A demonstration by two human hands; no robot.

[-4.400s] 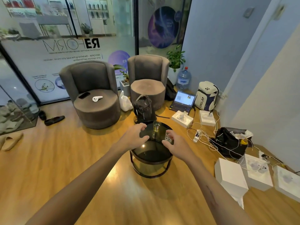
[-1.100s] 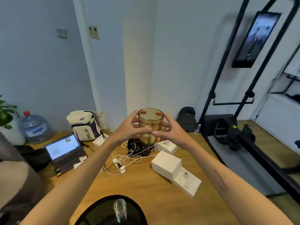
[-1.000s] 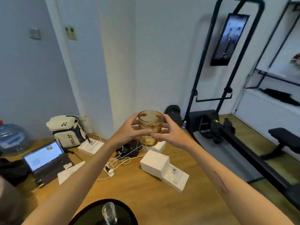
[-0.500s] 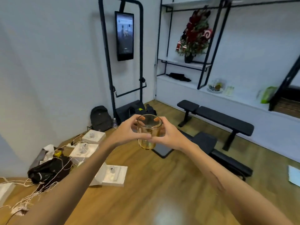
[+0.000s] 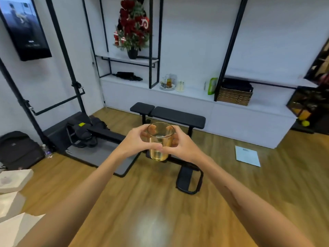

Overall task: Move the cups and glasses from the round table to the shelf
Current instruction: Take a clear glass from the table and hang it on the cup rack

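An amber glass [image 5: 160, 142] is carried upright at chest height, cupped between both of a person's hands in the middle of a room with a wooden floor [image 5: 160, 211]. The left hand [image 5: 137, 142] wraps its side from the left and the right hand [image 5: 179, 146] from the right, fingers curled round the wall and thumbs almost meeting in front, so each hand is closed on the glass and neither is nearer than the other. Its long axis stands vertical, mouth up; whether anything is inside cannot be told. The shelf [image 5: 194, 92], a long white ledge along the far wall, lies straight ahead of the glass and well apart from it, with a black weight bench [image 5: 169, 114] on the floor between the two. A plate of small glassware [image 5: 168, 83] already sits on that ledge, a woven basket [image 5: 234, 95] further right, a red decorated tree [image 5: 133, 25] on the level above. The carry looks about halfway across; the bench will likely have to be skirted.
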